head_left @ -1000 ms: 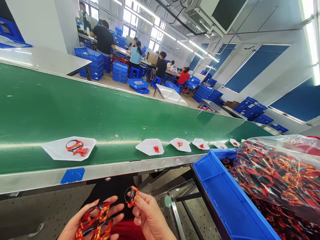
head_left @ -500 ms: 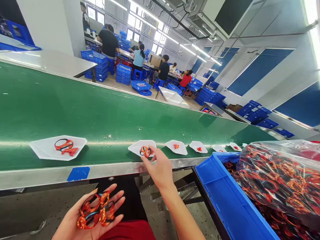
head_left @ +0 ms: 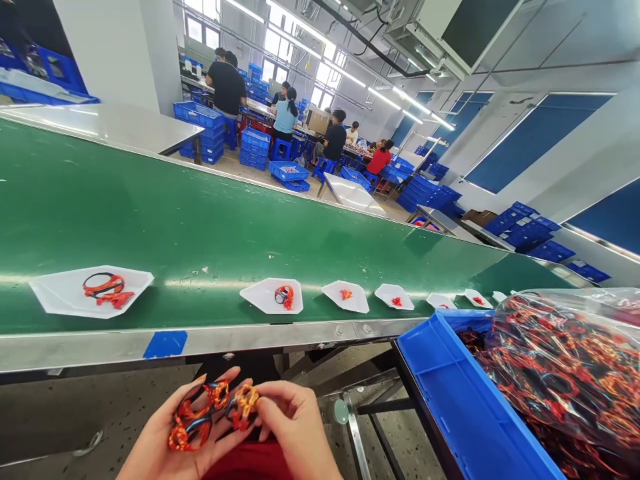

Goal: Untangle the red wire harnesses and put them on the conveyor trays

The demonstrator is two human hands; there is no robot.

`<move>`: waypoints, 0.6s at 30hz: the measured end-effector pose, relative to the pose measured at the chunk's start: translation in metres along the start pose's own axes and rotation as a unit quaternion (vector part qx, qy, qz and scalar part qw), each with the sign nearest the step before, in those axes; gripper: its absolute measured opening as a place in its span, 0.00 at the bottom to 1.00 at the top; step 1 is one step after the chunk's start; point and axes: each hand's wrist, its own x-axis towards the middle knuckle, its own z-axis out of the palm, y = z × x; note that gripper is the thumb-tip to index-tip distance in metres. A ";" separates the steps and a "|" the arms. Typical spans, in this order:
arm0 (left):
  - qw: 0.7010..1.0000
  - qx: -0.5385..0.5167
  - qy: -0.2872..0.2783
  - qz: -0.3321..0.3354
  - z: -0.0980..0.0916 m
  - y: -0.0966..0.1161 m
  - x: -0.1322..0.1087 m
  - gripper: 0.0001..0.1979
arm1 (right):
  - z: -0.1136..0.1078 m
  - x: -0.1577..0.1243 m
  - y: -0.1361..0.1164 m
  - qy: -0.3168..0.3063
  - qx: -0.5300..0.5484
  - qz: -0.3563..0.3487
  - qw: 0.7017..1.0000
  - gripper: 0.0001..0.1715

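My left hand (head_left: 187, 433) is palm up below the belt edge, cupping several black ring-shaped pieces with orange-red trim (head_left: 193, 420). Over its fingers, my right hand (head_left: 295, 420) pinches another such ring (head_left: 243, 405) between thumb and fingertips. On the green conveyor belt (head_left: 200, 227), a white angular tray (head_left: 255, 297) holds one ring (head_left: 284, 297). The larger-looking tray at the left (head_left: 55, 290) carries a ring with red bits (head_left: 107, 288). Trays farther right, such as this white one (head_left: 333, 293), hold small red or orange pieces.
A blue bin (head_left: 450, 393) stands at my right, with a clear plastic bag of rings (head_left: 565, 373) in and over it. Blue tape (head_left: 165, 344) marks the metal belt edge. Across the belt, several people sit at benches among stacked blue crates (head_left: 200, 130).
My right hand has left the tray, leaving a ring in it, and come down to my left hand, where it now pinches another ring. The nearer trays have shifted left in view.
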 end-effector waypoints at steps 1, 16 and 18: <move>1.000 -0.006 0.006 0.002 0.001 0.000 -0.001 0.29 | -0.002 0.002 0.001 0.008 0.070 0.036 0.997 0.16; 1.000 0.005 -0.017 -0.014 -0.004 -0.002 -0.001 0.27 | -0.009 0.001 0.011 0.052 0.290 0.160 0.942 0.20; 1.000 0.008 -0.014 -0.015 -0.005 -0.002 0.000 0.28 | -0.015 0.006 -0.002 0.052 0.242 0.107 0.963 0.20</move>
